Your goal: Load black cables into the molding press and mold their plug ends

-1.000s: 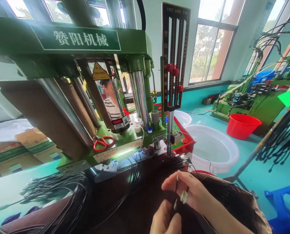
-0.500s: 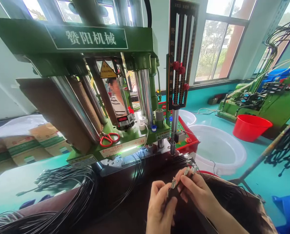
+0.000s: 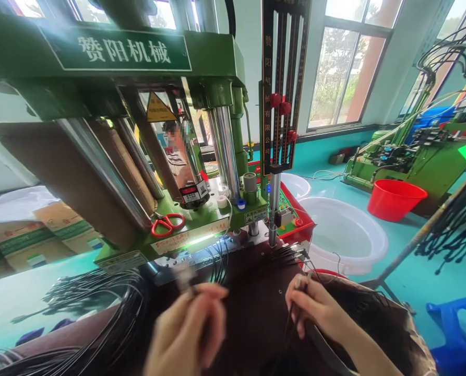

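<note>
My left hand (image 3: 189,329) is closed and smeared by motion, low in front of the green machine. A pale, blurred cable end (image 3: 183,278) sticks up from its fingertips. My right hand (image 3: 319,308) is pinched around thin black cables (image 3: 291,318), with a small metal connector (image 3: 300,282) showing between thumb and fingers. Just beyond that hand, a bunch of cables with metal plugs (image 3: 301,249) lies on the dark tabletop (image 3: 252,313). More black cables (image 3: 219,261) run from the machine's lower edge.
The green press (image 3: 213,55) stands ahead, with red-handled scissors (image 3: 168,224) on its ledge. Coiled cables (image 3: 119,313) lie at left. To the right are a red control box (image 3: 305,227), a white tub (image 3: 379,243), a red bucket (image 3: 397,201) and a brown-lined container (image 3: 408,324).
My hands have come apart. The left moved leftward with a cable end, while the right stayed near the same place holding cables. The view shifted slightly.
</note>
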The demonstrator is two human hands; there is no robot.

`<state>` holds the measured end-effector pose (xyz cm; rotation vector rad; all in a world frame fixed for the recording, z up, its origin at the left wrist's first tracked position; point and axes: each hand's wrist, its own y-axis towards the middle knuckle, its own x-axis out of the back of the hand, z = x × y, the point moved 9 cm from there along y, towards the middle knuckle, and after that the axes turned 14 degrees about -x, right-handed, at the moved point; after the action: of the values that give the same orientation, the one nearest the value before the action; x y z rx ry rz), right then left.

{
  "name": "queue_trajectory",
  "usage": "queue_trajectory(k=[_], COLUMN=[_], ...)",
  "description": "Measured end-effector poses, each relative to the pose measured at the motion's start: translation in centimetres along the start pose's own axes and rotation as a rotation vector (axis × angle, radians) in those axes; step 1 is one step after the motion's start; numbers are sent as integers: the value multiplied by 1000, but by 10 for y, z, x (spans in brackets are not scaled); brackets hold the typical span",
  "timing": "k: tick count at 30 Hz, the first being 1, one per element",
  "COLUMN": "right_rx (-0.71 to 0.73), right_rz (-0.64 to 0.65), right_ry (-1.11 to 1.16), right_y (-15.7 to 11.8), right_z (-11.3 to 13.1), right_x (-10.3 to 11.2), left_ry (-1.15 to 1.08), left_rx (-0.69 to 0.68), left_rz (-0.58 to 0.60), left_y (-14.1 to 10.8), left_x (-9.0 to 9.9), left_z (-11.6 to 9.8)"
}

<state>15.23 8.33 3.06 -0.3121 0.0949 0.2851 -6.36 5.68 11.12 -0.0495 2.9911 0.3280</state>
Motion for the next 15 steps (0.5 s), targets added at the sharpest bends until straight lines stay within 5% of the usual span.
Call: queue_trajectory(k=[2, 3, 6, 9, 12, 15], right_rx=[26, 74, 241, 245, 241, 245], right_rz=[119, 83, -238, -352, -209, -146], right_ry=[25, -13, -295, -306, -25, -138], right_y=[-14, -18, -24, -20, -15, -11], right_z=[10, 15, 24, 15, 19, 44], right_x=[-27, -30, -11, 15, 31, 32], left_ry=[-90, -125, -287, -328, -255, -181], left_rx=[146, 177, 313, 402, 380, 394], left_rz=[162, 209, 251, 394, 466, 539], left_y=[4, 4, -4, -17, -21, -27], left_x=[-52, -75, -119, -137, -136, -140], left_z=[32, 47, 93, 122, 134, 142])
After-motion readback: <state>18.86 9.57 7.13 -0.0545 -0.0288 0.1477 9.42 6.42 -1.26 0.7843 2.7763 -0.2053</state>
